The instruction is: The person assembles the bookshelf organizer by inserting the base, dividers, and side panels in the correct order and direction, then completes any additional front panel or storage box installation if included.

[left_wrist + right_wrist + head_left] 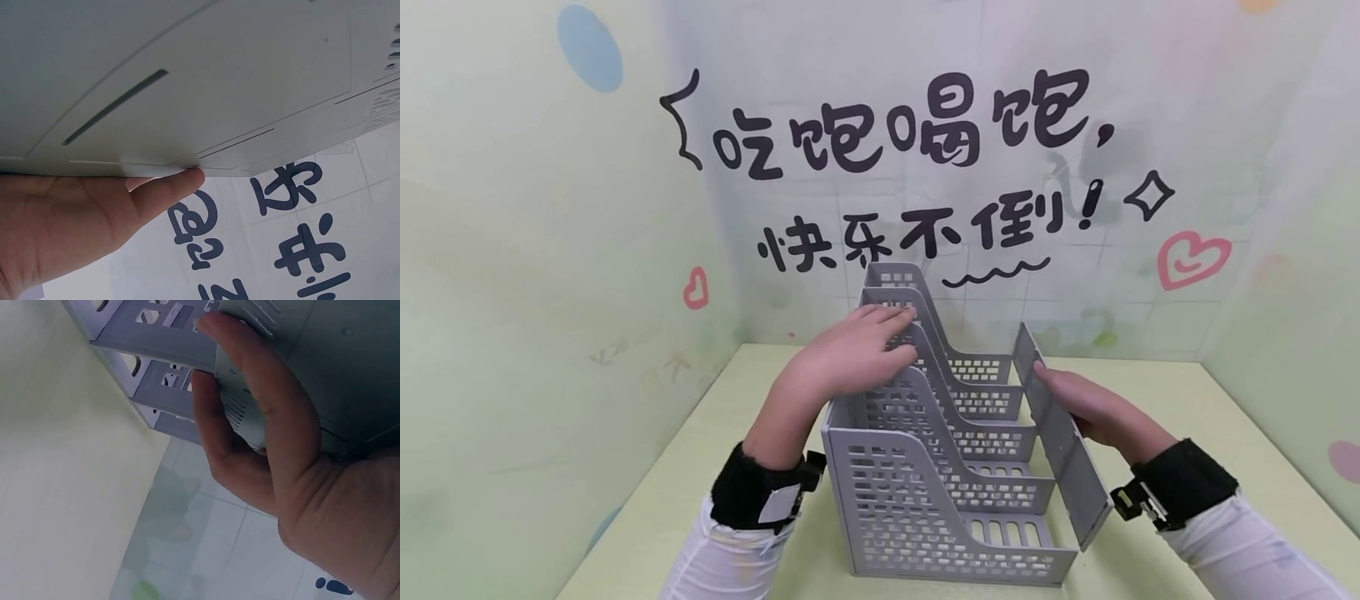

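A grey plastic file rack (925, 500) with perforated dividers stands upright on the table. My left hand (861, 354) rests over the tall ends of its dividers, fingers reaching across the top. In the left wrist view the thumb lies extended along the edge of the rack's smooth outer back panel (206, 81); the other fingers are mostly hidden. On the opposite side, my right hand (1090, 404) pinches the long grey front panel (1067, 446) that runs along the low divider ends. The right wrist view shows thumb and finger at that panel's edge, near the divider ends.
The pale table (1202, 467) extends to both sides of the rack. Behind it stands a light wall (865, 50) with dark lettering and printed hearts. Side walls rise at the table's left and right. Black bands (1195, 483) circle both wrists.
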`<state>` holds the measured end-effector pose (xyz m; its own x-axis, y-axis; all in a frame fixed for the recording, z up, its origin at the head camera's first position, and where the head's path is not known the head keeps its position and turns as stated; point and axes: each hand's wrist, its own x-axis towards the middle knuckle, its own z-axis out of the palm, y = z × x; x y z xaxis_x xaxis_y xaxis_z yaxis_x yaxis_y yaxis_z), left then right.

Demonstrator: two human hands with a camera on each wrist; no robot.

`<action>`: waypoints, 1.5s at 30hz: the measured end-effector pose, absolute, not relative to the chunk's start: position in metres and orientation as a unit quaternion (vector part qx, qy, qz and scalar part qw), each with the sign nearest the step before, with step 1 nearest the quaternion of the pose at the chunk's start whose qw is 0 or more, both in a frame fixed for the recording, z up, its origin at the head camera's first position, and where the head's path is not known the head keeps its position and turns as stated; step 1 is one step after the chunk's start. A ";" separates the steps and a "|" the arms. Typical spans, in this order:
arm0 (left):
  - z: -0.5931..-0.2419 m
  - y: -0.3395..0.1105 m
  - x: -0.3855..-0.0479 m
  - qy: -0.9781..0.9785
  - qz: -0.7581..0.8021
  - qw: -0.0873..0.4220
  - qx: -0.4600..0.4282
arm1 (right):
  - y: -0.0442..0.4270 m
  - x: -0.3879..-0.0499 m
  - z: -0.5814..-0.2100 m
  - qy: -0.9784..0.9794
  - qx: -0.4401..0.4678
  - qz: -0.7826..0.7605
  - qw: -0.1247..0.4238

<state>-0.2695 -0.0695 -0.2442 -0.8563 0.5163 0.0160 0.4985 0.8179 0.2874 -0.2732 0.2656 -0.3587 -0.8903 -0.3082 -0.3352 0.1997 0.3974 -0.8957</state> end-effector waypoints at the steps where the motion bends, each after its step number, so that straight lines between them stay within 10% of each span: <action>1: -0.244 -0.070 -0.270 0.953 0.142 0.031 0.267 | 0.265 -0.273 -0.359 0.804 -0.033 -0.548 0.230; 45: -0.240 -0.068 -0.269 0.953 0.141 0.040 0.265 | 0.253 -0.265 -0.368 0.826 0.015 -0.533 0.183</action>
